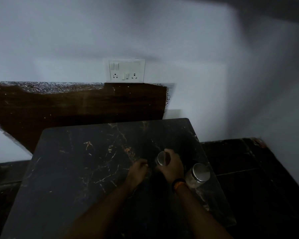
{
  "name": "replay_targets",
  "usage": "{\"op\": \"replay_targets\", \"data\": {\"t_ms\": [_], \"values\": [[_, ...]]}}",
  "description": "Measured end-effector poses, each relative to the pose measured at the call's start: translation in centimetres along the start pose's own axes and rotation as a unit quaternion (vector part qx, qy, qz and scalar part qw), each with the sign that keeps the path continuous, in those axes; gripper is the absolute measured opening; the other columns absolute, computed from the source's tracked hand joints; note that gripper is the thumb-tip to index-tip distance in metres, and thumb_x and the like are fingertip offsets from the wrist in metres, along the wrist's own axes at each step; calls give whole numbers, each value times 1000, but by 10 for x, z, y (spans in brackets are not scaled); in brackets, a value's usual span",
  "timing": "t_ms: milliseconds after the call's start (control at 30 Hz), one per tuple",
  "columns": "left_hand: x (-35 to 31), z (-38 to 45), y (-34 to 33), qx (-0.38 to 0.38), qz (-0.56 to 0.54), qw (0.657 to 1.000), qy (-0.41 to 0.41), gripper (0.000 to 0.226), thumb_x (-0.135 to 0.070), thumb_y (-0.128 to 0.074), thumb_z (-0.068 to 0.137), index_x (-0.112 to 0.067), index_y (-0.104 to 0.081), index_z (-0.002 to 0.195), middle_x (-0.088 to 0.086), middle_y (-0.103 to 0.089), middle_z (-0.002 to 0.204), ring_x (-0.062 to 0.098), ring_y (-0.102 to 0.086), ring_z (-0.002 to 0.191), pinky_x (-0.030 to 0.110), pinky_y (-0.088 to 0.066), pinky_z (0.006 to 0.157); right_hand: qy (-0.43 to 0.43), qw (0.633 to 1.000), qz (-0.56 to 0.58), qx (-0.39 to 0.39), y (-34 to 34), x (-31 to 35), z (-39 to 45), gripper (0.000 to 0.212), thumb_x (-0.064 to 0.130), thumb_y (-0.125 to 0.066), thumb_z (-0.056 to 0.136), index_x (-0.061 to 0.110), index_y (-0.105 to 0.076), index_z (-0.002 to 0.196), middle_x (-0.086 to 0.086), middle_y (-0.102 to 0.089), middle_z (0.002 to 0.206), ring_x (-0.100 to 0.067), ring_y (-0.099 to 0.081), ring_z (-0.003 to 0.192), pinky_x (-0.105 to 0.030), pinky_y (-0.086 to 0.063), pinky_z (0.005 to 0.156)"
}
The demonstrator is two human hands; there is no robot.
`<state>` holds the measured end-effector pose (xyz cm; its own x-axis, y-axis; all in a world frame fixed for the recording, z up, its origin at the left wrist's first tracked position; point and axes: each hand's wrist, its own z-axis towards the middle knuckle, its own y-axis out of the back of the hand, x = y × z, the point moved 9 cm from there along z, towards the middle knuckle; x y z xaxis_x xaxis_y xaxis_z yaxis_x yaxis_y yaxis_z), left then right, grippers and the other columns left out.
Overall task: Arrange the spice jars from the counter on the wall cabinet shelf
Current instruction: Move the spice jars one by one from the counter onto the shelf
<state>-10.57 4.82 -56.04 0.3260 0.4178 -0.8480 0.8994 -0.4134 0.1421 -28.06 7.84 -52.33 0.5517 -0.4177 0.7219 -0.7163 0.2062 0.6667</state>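
Two glass spice jars with metal lids stand on a dark marble counter (76, 169). My right hand (172, 167) grips the left jar (160, 158) from its right side, fingers curled over the lid. The second jar (198, 175) stands free just right of that wrist. My left hand (138, 170) lies on the counter left of the held jar with its fingers curled; the dim light hides whether they touch the jar. The wall cabinet shelf is not in view.
A white switch and socket plate (126, 70) sits on the pale wall behind. A dark wooden board (76, 104) leans against the wall behind the counter. Dark floor tiles (240, 163) lie to the right of the counter.
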Motion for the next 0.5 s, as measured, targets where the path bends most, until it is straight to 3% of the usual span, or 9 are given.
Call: {"op": "replay_targets", "data": {"t_ms": [67,133,233,367,500], "values": [[8,-2,-4,3,-106,994,40,27,-21,-45,105,-12,-56,128,15,-62,126,28,-65,109,52,-54,97,-14,995,104,6,5,5,-2,79,17,-85,66,37,-52,135,4,-52,132,-18,-54,120,-33,-47,99],[15,-7,-13,23,-208,973,99,31,-34,-44,105,-16,-57,126,13,-62,127,30,-63,111,53,-51,99,-27,979,202,19,9,11,-8,78,15,-85,65,45,-53,128,11,-53,131,-14,-54,117,-37,-53,94],[16,-15,-31,82,-359,914,171,44,-51,-49,98,-17,-60,124,17,-63,126,37,-62,114,55,-51,99,-16,954,297,40,13,22,-18,74,14,-81,62,50,-57,123,13,-53,132,-15,-54,117,-39,-57,88],[-3,-21,-39,118,-482,858,133,49,-42,-64,89,-15,-61,131,24,-58,134,45,-58,121,56,-50,98,11,929,362,71,28,35,-17,71,11,-73,65,43,-60,127,9,-57,135,-19,-58,121,-27,-59,76],[-27,-29,-43,143,-528,836,49,49,-29,-75,82,-13,-68,127,24,-60,135,45,-59,122,57,-48,102,36,914,397,77,49,49,-9,62,14,-65,78,28,-57,137,4,-59,139,-19,-58,126,-37,-54,95]]}}
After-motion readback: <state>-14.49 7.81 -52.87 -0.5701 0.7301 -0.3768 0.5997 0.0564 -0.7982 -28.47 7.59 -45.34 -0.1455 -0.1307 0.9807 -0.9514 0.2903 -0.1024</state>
